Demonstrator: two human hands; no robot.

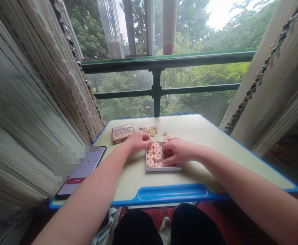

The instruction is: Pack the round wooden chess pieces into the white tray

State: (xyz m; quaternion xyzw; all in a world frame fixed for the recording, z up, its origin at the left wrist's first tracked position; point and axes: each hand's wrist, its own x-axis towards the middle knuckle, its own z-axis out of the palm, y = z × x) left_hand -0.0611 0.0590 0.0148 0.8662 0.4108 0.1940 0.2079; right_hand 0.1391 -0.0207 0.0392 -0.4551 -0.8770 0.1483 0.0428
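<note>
A small shallow box (pixel 161 167) lies in the middle of the cream table (pixel 202 143), holding several round wooden game pieces (pixel 154 154) with red marks. My left hand (pixel 138 140) rests at the box's far left corner, fingers curled against the pieces there. My right hand (pixel 175 151) lies over the right half of the box, fingers bent down onto pieces inside. Several loose wooden pieces (pixel 151 130) are scattered just beyond the box.
The box lid (pixel 122 132), printed with characters, sits at the far left of the table. A phone (pixel 84 170) with a lit screen lies at the near left corner. A blue tray lip (pixel 173 193) runs along the near edge. Woven blinds flank a window ahead.
</note>
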